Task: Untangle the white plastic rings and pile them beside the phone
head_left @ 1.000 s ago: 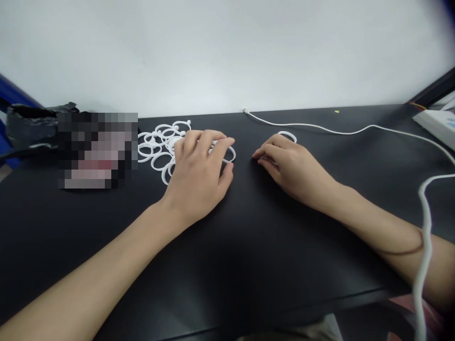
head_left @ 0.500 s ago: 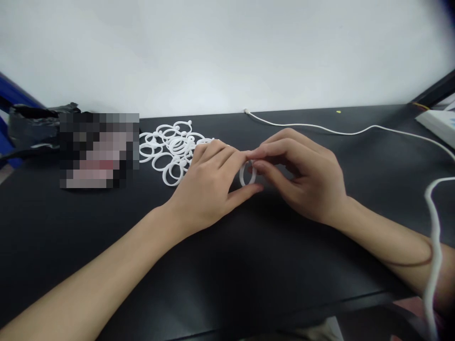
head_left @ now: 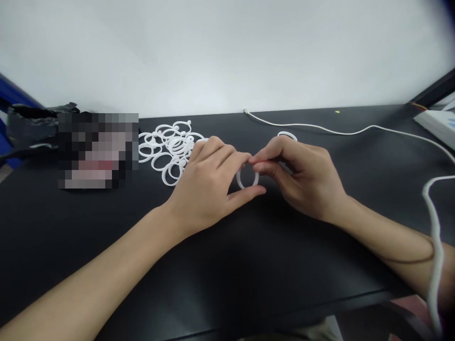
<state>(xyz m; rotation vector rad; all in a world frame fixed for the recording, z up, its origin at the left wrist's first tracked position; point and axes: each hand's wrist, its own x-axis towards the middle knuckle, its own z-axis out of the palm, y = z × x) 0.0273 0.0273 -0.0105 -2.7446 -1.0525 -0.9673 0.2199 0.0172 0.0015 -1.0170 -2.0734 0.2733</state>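
A white plastic ring (head_left: 239,179) stands roughly on edge between my two hands, its bottom arc showing above the left thumb. My left hand (head_left: 201,187) is closed loosely around it, index fingertip at its top and thumb stretched out beneath. From the other side, my right hand (head_left: 311,177) pinches its upper right part between thumb and forefinger; the fingers cover the exact grip. Just beyond my left hand lies a loose pile of white rings (head_left: 179,146), several with small round knobs. Behind my right hand a single white ring (head_left: 287,134) lies partly hidden.
A black plastic bag (head_left: 31,125) and a pixelated item (head_left: 101,154) sit at the left on the black table (head_left: 220,279). A white cable (head_left: 305,125) runs along the back and down the right side. A white box (head_left: 437,124) stands far right.
The held ring has turned to show a rounder face. My right hand has shifted slightly down, and the single ring behind it has come into view.
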